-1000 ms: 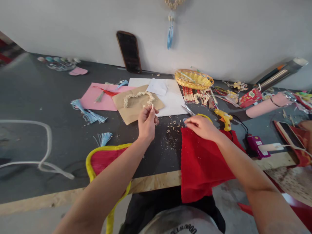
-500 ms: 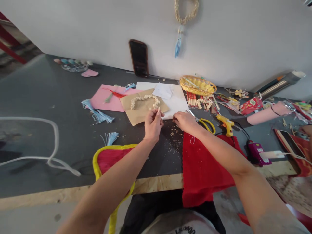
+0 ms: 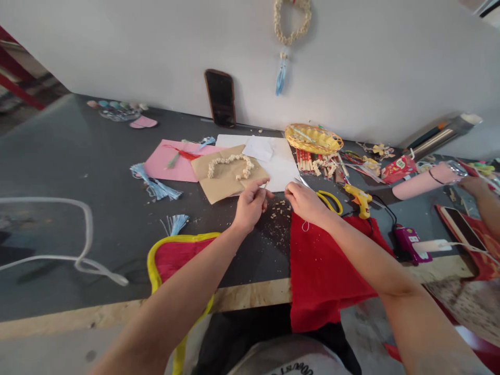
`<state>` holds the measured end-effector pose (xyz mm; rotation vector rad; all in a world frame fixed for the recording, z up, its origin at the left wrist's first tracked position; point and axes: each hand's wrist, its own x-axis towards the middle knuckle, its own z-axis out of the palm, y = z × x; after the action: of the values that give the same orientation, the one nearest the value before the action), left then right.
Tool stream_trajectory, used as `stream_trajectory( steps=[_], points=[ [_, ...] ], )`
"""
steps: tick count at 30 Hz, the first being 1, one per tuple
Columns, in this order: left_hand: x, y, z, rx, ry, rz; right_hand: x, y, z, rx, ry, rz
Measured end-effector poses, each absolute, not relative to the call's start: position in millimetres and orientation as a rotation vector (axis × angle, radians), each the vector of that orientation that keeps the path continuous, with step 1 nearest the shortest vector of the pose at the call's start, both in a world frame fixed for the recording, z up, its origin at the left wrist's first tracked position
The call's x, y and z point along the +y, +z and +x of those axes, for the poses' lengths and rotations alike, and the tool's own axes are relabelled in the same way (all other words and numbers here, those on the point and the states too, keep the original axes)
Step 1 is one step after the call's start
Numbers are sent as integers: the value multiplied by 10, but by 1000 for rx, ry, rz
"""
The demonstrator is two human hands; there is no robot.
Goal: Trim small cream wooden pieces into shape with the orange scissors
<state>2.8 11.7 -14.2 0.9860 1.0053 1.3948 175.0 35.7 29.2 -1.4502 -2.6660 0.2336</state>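
Observation:
My left hand (image 3: 250,204) is closed in a pinch on a short pale stick (image 3: 264,184), held just over the dark table. My right hand (image 3: 303,200) hovers close beside it with fingers curled together; what it holds is too small to make out. Small pale stick bits (image 3: 278,212) are scattered on the table between and below both hands. A brown paper (image 3: 219,182) carrying a curved chain of pale pieces (image 3: 230,162) lies just beyond my left hand. A red cloth (image 3: 324,265) lies under my right forearm.
Yellow-handled scissors (image 3: 330,200), a yellow glue gun (image 3: 361,199) and a purple plug (image 3: 408,240) lie right of my hands. A yellow basket (image 3: 313,138), a white sheet (image 3: 281,164), pink paper (image 3: 167,160), blue tassels (image 3: 156,186) and a phone (image 3: 221,98) stand behind. Another person's hand (image 3: 474,185) is far right.
My right hand left the scissors by the red cloth and came left to meet my left hand. My left hand lowered and tilted the stick toward it.

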Motion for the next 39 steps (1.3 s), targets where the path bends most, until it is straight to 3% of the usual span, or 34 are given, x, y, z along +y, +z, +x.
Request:
stream_trajectory(
  steps=[4,10,39],
  points=[
    [116,-166,22,999,1376,1047,149,154,2008,-2208,480,-1169],
    [102,-160,13,1014,1385,1071,81,-123,2290,-1782,421,-1158],
    [33,-100,-66,1117,1311,893,66,-1,2288,-1756,486,-1098]
  ],
)
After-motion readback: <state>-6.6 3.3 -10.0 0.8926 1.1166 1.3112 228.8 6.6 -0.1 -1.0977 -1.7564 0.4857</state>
